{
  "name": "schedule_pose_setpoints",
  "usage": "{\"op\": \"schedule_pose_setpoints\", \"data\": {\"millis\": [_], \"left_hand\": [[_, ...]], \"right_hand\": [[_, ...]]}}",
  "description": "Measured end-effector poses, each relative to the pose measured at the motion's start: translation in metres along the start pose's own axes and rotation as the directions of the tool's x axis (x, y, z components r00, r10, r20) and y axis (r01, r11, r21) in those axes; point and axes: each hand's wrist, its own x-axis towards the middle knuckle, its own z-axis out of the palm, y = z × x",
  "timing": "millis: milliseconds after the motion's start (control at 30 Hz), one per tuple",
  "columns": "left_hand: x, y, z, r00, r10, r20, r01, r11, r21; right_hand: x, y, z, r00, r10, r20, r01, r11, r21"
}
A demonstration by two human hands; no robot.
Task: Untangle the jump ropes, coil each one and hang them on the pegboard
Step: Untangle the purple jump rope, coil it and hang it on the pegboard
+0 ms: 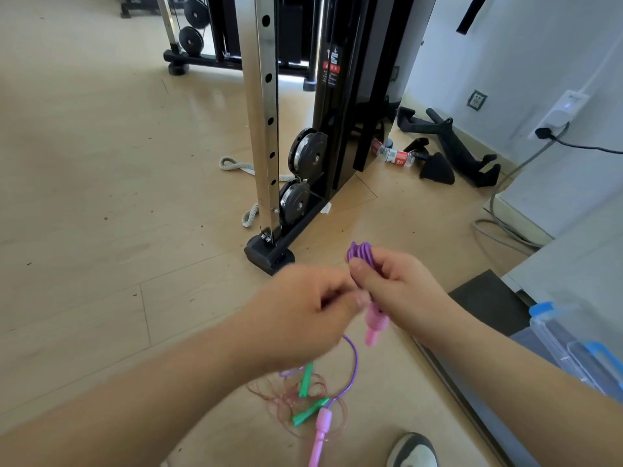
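A gym room with a pale wood floor (101, 197) and a cable machine (269, 129) standing at 12 o'clock.

The purple rope (359, 252) is mid-coil: a bunch of loops sticks out of the top of the right hand (401, 288), which grips them in a closed fist, and one pink handle (374, 326) hangs just under that fist. The left hand (303, 315), at 9 o'clock and touching the coil, has curled fingers and seems to pinch the free cord, though blur hides the exact hold. From beneath it the loose cord swings down toward 6 o'clock to the other pink handle (322, 429) on the floor.

There, a thin clear rope (286, 396) with green handles (306, 379) lies in a loose tangle, crossing the purple tail. A shoe (413, 451) sits at 5 o'clock.

I judge the step to be coiling the first rope. Next, the tail must be drawn free of the green handles and wound in. No pegboard is in view.
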Motion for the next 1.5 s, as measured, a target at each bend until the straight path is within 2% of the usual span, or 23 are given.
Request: {"op": "schedule_pose_setpoints", "data": {"millis": [67,200,300,400,467,567,667,733,800,833,900,967,1000,1100,1167,1233,1300,1433,1500], "left_hand": [[0.003,-0.004,-0.018,0.996,-0.01,-0.088,0.004,0.998,-0.061],[0.005,-0.014,-0.033,0.978,0.027,-0.206,-0.042,0.997,-0.07],[0.009,-0.022,-0.037,0.96,0.007,-0.279,-0.05,0.988,-0.146],[0.011,-0.031,-0.033,0.975,-0.102,-0.197,0.019,0.923,-0.386],[0.011,-0.034,-0.028,0.972,-0.176,-0.156,0.089,0.889,-0.449],[0.008,-0.041,-0.017,0.964,-0.253,-0.081,0.206,0.905,-0.372],[-0.002,-0.042,0.007,0.942,-0.307,0.137,0.331,0.916,-0.227],[-0.008,-0.033,0.02,0.919,-0.29,0.268,0.344,0.92,-0.186],[-0.009,-0.02,0.021,0.914,-0.249,0.321,0.309,0.939,-0.152],[-0.007,-0.014,0.016,0.923,-0.234,0.306,0.287,0.948,-0.14],[-0.003,-0.007,0.001,0.951,-0.206,0.23,0.248,0.953,-0.172],[0.0,-0.004,-0.016,0.984,-0.149,0.097,0.17,0.949,-0.266],[0.001,-0.004,-0.025,0.993,-0.119,0.008,0.116,0.953,-0.279],[0.006,-0.014,-0.041,0.975,-0.056,-0.214,0.002,0.97,-0.243],[0.009,-0.022,-0.043,0.962,-0.064,-0.265,-0.002,0.971,-0.239],[0.011,-0.03,-0.039,0.964,-0.111,-0.24,0.039,0.958,-0.283],[0.013,-0.036,-0.03,0.965,-0.191,-0.177,0.116,0.924,-0.363],[0.01,-0.04,-0.009,0.95,-0.303,-0.073,0.257,0.893,-0.37],[0.003,-0.04,0.003,0.946,-0.323,0.017,0.311,0.893,-0.326]], "right_hand": [[-0.004,-0.003,-0.001,0.997,0.018,0.078,-0.029,0.988,0.152],[-0.009,-0.013,0.007,0.967,0.003,0.255,-0.054,0.98,0.192],[-0.006,-0.017,0.009,0.941,-0.063,0.333,-0.073,0.922,0.381],[-0.009,-0.022,0.014,0.911,-0.122,0.394,-0.135,0.814,0.565],[-0.01,-0.026,0.014,0.923,-0.136,0.36,-0.138,0.756,0.64],[-0.01,-0.034,0.009,0.958,-0.101,0.27,-0.14,0.656,0.742],[-0.008,-0.036,0.008,0.981,-0.051,0.188,-0.123,0.59,0.798],[-0.006,-0.031,0.009,0.993,0.029,0.116,-0.107,0.644,0.757],[-0.005,-0.024,0.008,0.996,0.087,-0.02,-0.063,0.839,0.54],[-0.005,-0.021,0.006,0.994,0.065,-0.086,-0.03,0.935,0.353],[-0.006,-0.016,0.002,0.995,-0.027,-0.1,0.034,0.997,0.07],[-0.006,-0.012,0.001,0.997,-0.072,-0.042,0.07,0.996,-0.047],[-0.006,-0.01,0.001,0.998,-0.067,-0.004,0.067,0.997,-0.047],[-0.007,-0.012,0.004,0.99,0.012,0.137,-0.03,0.991,0.133],[-0.01,-0.014,0.005,0.97,0.017,0.243,-0.078,0.967,0.244],[-0.011,-0.016,0.004,0.941,-0.025,0.338,-0.108,0.923,0.369],[-0.014,-0.024,0.003,0.928,-0.076,0.364,-0.136,0.842,0.522],[-0.013,-0.037,0.0,0.954,-0.081,0.289,-0.188,0.588,0.787],[-0.009,-0.039,-0.005,0.976,-0.04,0.215,-0.163,0.52,0.838]]}}
